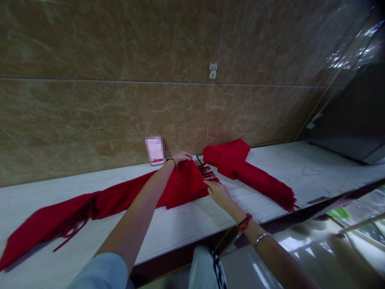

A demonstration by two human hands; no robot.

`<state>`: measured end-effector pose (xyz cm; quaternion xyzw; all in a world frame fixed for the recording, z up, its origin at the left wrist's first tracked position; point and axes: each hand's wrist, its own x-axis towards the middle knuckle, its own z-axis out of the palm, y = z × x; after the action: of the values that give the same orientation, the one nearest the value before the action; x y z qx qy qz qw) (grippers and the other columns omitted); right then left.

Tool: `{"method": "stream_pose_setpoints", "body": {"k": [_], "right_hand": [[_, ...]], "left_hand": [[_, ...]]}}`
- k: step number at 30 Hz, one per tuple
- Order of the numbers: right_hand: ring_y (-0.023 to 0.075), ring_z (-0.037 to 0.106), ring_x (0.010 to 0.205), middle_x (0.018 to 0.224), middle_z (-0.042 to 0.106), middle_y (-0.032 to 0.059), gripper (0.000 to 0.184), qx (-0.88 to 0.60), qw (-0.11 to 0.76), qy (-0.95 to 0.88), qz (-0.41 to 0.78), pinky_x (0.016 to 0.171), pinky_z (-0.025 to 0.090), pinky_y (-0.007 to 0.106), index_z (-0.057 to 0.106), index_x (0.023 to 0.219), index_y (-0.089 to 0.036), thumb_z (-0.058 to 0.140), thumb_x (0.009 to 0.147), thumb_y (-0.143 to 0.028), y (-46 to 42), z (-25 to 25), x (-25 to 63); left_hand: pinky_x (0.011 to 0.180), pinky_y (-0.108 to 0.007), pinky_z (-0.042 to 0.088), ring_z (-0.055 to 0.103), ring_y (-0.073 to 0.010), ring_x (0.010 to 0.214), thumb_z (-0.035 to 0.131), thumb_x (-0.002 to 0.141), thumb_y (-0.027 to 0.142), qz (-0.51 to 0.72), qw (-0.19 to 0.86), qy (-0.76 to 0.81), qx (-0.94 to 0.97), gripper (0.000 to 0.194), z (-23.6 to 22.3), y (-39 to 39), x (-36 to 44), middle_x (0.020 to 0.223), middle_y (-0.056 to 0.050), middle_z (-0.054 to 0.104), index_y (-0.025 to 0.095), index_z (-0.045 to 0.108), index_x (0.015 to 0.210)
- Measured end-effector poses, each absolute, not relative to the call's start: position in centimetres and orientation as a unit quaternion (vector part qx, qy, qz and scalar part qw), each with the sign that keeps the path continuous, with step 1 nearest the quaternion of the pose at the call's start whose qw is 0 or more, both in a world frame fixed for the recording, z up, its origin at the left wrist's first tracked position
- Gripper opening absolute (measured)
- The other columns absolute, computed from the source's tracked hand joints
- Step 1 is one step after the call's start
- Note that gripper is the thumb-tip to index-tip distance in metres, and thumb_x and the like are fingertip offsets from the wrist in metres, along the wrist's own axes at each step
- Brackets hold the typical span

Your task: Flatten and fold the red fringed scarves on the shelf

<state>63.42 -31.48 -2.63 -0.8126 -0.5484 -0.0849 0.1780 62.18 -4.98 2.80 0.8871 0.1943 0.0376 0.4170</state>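
Note:
A long red scarf lies lengthwise on the white table, its wide end flattened and folded, with dark red fringe showing past its right edge. My left hand rests on the far edge of this wide end, fingers stretched out along the cloth. At the near right corner, beside the fringe, my right hand has its fingertips closed on the scarf's edge. Toward the left the scarf narrows and bunches, and a thin red cord hangs loose there. My left forearm covers part of the scarf.
Another red scarf, folded across itself, lies to the right with its fringed end near the table's front edge. A phone leans against the brown tiled wall. A dark box-shaped object stands at the table's right end.

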Motion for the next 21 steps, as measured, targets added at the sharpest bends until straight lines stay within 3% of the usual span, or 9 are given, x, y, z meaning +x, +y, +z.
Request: {"method": "stream_pose_setpoints", "body": {"k": [4, 7, 10, 12, 17, 21], "right_hand": [[0.0149, 0.059, 0.094, 0.103, 0.065, 0.0086, 0.037, -0.816, 0.184, -0.544, -0.066, 0.083, 0.045, 0.026, 0.055, 0.115, -0.016, 0.041, 0.082, -0.011, -31.5, -2.7, 63.3], [0.0158, 0.059, 0.093, 0.1, 0.065, 0.0086, 0.036, -0.815, 0.196, -0.541, -0.07, 0.083, 0.046, 0.027, 0.056, 0.114, -0.015, 0.042, 0.082, -0.011, -31.5, -2.7, 63.4], [0.0167, 0.057, 0.094, 0.104, 0.063, 0.0099, 0.035, -0.793, 0.203, -0.564, -0.11, 0.082, 0.047, 0.029, 0.059, 0.112, -0.016, 0.045, 0.08, -0.01, -31.6, -2.8, 63.6], [0.0188, 0.054, 0.101, 0.112, 0.059, 0.0113, 0.034, -0.765, 0.189, -0.598, -0.148, 0.084, 0.046, 0.033, 0.06, 0.109, -0.016, 0.047, 0.079, -0.009, -31.5, -2.9, 63.9], [0.0202, 0.054, 0.106, 0.114, 0.06, 0.0103, 0.032, -0.694, 0.141, -0.68, -0.19, 0.089, 0.045, 0.037, 0.062, 0.106, -0.016, 0.047, 0.08, -0.006, -31.5, -3.1, 64.4], [0.0189, 0.058, 0.102, 0.11, 0.063, 0.0132, 0.035, -0.676, 0.114, -0.708, -0.167, 0.089, 0.046, 0.034, 0.06, 0.109, -0.01, 0.046, 0.078, -0.001, -31.4, -3.1, 64.6]], "left_hand": [[0.069, -0.024, 0.047, 0.059, -0.0149, 0.072, 0.057, 0.068, 0.011, 0.043, 0.359, 0.203, 0.91, 0.029, 1.7, -5.8, 62.4, 0.079, -0.005, 0.067, 0.01, 0.066, 0.095], [0.081, -0.031, 0.044, 0.057, -0.0203, 0.089, 0.056, 0.07, 0.01, 0.073, 0.302, 0.204, 0.929, 0.035, 1.7, -7.2, 61.7, 0.096, -0.011, 0.064, 0.009, 0.061, 0.105], [0.097, -0.04, 0.032, 0.041, -0.0255, 0.116, 0.052, 0.076, 0.014, 0.129, 0.247, 0.195, 0.941, 0.046, 2.1, -9.3, 59.3, 0.125, -0.015, 0.046, 0.013, 0.049, 0.122], [0.102, -0.044, 0.023, 0.028, -0.0267, 0.124, 0.05, 0.08, 0.02, 0.154, 0.214, 0.179, 0.948, 0.046, 2.1, -10.9, 56.3, 0.135, -0.013, 0.035, 0.018, 0.045, 0.126], [0.096, -0.041, 0.034, 0.038, -0.0257, 0.116, 0.05, 0.081, 0.039, 0.128, 0.062, 0.109, 0.984, 0.045, 0.4, -13.3, 46.1, 0.125, -0.012, 0.042, 0.02, 0.048, 0.122], [0.091, -0.036, 0.041, 0.046, -0.0236, 0.109, 0.048, 0.082, 0.035, 0.077, 0.031, 0.141, 0.987, 0.044, -1.1, -13.1, 40.4, 0.125, -0.012, 0.043, 0.019, 0.048, 0.123]]}}
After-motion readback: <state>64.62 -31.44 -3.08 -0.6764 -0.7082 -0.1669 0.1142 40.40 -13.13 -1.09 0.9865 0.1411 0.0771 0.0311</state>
